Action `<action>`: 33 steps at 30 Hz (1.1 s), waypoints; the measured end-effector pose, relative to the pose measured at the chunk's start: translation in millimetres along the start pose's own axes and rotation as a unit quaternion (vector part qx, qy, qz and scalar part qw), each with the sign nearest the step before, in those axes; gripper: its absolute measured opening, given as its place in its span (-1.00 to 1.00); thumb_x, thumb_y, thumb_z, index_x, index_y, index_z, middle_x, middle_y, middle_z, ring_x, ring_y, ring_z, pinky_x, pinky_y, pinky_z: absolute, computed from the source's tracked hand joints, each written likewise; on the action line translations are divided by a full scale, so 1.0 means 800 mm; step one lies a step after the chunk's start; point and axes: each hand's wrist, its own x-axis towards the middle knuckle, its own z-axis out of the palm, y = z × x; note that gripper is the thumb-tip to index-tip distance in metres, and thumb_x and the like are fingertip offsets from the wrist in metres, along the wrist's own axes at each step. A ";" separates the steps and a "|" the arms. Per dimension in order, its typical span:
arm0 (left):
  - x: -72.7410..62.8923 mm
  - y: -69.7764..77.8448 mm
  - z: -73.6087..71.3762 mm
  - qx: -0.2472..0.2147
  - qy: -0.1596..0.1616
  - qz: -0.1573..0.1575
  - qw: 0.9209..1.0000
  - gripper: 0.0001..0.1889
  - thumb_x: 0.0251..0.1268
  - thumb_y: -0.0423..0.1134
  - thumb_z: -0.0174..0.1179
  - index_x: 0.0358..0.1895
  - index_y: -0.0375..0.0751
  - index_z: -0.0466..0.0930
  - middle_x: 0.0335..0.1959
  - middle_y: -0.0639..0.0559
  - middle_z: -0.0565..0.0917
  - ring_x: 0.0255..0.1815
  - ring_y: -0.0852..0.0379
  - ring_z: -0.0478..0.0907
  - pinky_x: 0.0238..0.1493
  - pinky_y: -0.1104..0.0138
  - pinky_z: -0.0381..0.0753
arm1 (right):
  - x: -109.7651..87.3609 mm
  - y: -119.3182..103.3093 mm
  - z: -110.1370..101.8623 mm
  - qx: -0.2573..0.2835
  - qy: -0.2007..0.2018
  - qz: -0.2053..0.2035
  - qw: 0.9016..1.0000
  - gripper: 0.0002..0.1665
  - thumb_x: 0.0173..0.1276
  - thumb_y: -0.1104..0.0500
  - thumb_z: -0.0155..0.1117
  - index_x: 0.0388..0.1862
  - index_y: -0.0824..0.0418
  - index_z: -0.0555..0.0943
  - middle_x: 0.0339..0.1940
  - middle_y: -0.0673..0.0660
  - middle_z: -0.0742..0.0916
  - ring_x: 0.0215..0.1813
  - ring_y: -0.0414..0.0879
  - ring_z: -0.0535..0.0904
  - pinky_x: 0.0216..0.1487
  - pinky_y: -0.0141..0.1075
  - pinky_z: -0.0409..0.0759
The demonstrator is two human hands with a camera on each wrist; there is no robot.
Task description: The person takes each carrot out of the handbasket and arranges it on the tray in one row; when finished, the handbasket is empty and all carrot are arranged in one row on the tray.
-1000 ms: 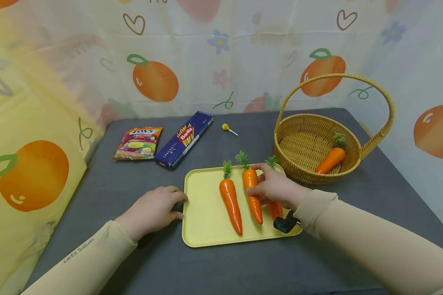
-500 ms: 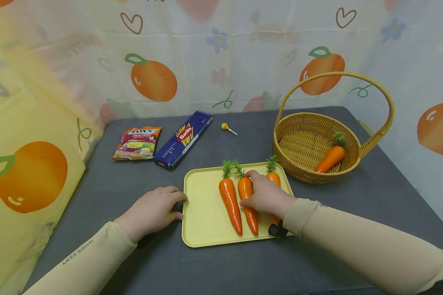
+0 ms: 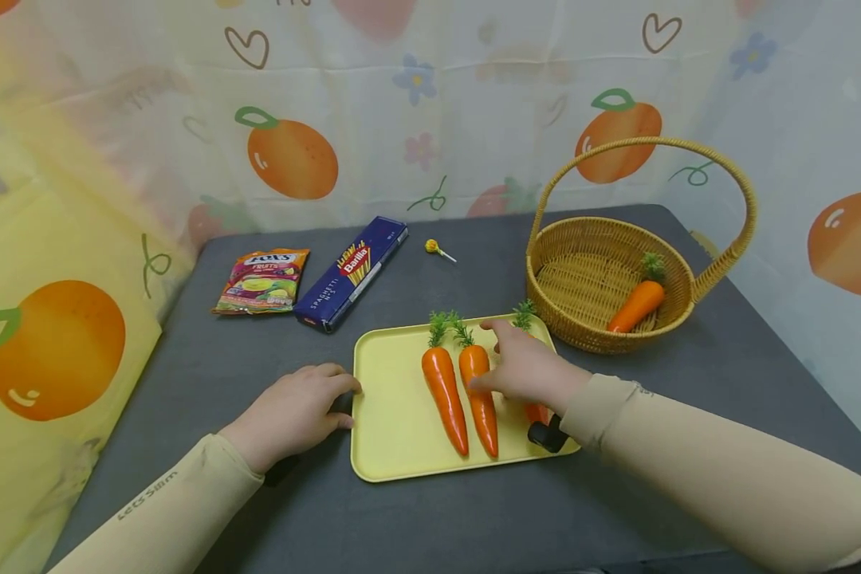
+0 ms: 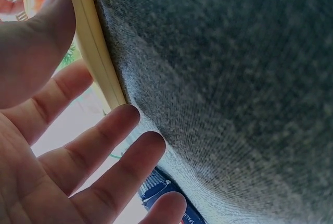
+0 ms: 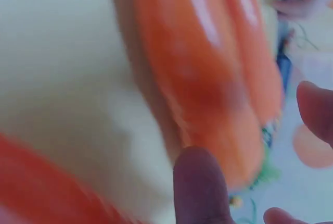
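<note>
On the yellow tray (image 3: 387, 399) lie three orange toy carrots with green tops: a left carrot (image 3: 445, 399), a middle carrot (image 3: 482, 410) and a right carrot (image 3: 536, 413). The left and middle ones lie close side by side. My right hand (image 3: 534, 367) is over the tray, partly hiding the right carrot. Its thumb and fingers are spread by the middle carrot (image 5: 208, 94), holding nothing. My left hand (image 3: 294, 414) rests at the tray's left edge, fingers fairly straight and apart, touching the rim (image 4: 96, 41).
A wicker basket (image 3: 581, 327) with a tall handle stands behind the tray on the right, one carrot (image 3: 637, 307) inside. Farther back on the grey table lie a candy bag (image 3: 261, 281), a blue spaghetti box (image 3: 351, 273) and a lollipop (image 3: 433, 247).
The right hand has moved the middle carrot left and down beside the left carrot, then let go and drawn slightly right. The left hand stays at the tray's edge.
</note>
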 end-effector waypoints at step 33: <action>0.000 -0.003 0.000 0.000 -0.002 -0.005 1.000 -0.62 0.31 -0.09 0.63 0.13 -0.03 0.80 0.07 0.00 0.76 0.09 -0.07 0.73 0.15 -0.11 0.76 | 0.019 0.111 -0.241 0.402 0.105 0.166 0.894 -0.04 0.77 -0.31 -0.25 0.84 -0.14 -0.46 0.77 0.07 -0.59 0.86 0.24 -0.48 0.82 0.16 0.00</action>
